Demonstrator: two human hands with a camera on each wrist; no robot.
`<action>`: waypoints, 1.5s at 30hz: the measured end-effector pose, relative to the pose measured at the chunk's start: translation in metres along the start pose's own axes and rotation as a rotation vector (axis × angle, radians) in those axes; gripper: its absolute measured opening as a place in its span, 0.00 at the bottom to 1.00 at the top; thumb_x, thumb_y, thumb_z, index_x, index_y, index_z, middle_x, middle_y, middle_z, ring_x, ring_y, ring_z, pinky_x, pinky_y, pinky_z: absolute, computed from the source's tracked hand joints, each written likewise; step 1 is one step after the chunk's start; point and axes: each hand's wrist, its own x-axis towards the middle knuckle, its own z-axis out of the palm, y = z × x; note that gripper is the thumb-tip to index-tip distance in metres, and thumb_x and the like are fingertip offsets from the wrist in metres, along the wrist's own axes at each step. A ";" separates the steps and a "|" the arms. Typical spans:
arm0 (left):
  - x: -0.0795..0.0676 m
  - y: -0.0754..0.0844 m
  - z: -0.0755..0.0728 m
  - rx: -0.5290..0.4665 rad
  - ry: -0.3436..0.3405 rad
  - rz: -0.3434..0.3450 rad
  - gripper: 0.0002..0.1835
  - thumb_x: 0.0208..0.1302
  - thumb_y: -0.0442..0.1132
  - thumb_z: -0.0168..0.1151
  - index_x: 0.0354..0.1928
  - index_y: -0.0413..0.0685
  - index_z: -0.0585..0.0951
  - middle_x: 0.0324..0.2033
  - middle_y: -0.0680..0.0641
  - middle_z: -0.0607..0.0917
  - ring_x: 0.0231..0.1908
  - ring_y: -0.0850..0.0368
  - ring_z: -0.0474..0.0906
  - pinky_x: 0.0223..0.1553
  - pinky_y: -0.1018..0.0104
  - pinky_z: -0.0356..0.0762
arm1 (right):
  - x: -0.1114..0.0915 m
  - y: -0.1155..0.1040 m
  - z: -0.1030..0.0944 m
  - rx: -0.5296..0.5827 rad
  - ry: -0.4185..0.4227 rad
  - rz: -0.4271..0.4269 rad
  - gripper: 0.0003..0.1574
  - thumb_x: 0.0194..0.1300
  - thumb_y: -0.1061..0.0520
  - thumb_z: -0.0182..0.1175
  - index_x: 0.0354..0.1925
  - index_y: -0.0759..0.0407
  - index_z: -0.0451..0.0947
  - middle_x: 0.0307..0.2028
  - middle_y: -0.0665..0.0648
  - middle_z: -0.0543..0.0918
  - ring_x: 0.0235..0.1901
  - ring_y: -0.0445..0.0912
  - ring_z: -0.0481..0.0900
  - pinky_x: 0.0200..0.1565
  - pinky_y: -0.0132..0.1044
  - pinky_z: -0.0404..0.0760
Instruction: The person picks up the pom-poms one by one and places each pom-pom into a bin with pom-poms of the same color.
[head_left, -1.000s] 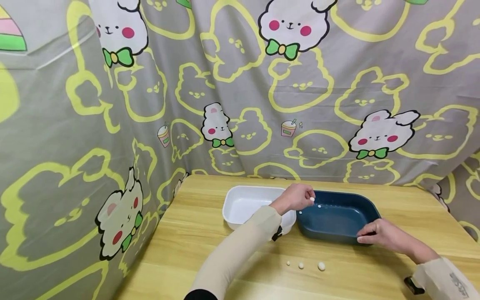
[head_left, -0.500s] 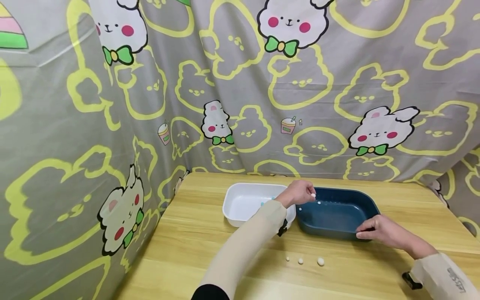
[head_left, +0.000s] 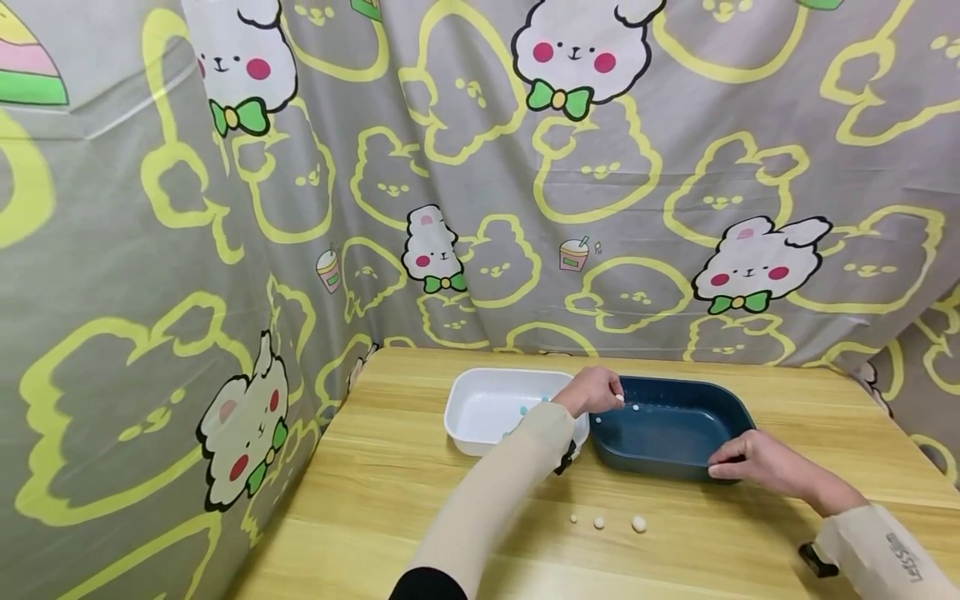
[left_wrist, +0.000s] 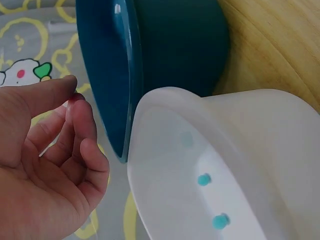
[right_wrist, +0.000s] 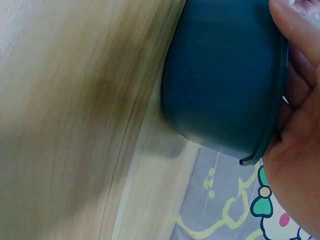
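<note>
Only the head view takes in the whole counter (head_left: 360, 508): the white basin (head_left: 480, 412) sits at centre, the dark blue basin (head_left: 667, 437) just right of it, and three small white balls (head_left: 638, 523) lie in a row at lower centre. It also shows two pale specks of ball (head_left: 636, 407) in the left part of the blue basin. The left wrist view gives the white basin's inside at lower right, with teal balls (left_wrist: 203, 179) against its wall, and the two basins' rims meeting near the middle of the frame; the head view shows these teal balls partly hidden by the left sleeve (head_left: 495, 492).

The left hand (head_left: 592, 390) has its grip pinched at thumb and forefinger, and in the head view a white ball (head_left: 620, 400) shows at the fingertips, over the blue basin's left end. In the left wrist view that ball is mostly hidden, the other fingers loosely bent.

The right hand (head_left: 765, 467) grips the blue basin's near right corner; the right wrist view shows its thumb on the outer side at upper right, the other fingers behind the rim.
</note>
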 end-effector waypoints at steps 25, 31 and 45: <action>-0.017 -0.018 -0.019 -0.036 -0.030 0.092 0.04 0.61 0.40 0.65 0.37 0.52 0.83 0.30 0.58 0.81 0.31 0.67 0.76 0.34 0.74 0.72 | 0.003 0.004 0.001 0.026 -0.022 0.045 0.06 0.62 0.60 0.62 0.34 0.60 0.86 0.32 0.48 0.85 0.33 0.33 0.79 0.30 0.31 0.77; -0.042 -0.023 -0.023 -0.111 -0.083 0.182 0.02 0.62 0.39 0.65 0.36 0.51 0.82 0.29 0.59 0.82 0.31 0.68 0.76 0.35 0.75 0.72 | 0.001 0.002 0.001 0.013 -0.015 0.034 0.06 0.62 0.59 0.63 0.33 0.59 0.86 0.31 0.47 0.85 0.33 0.33 0.79 0.30 0.30 0.77; -0.088 -0.033 -0.010 -0.059 -0.274 0.419 0.05 0.64 0.39 0.62 0.40 0.47 0.84 0.30 0.63 0.81 0.31 0.74 0.75 0.35 0.81 0.71 | 0.000 0.002 0.001 0.029 -0.013 0.040 0.07 0.62 0.58 0.63 0.34 0.60 0.86 0.31 0.46 0.85 0.33 0.33 0.79 0.29 0.31 0.77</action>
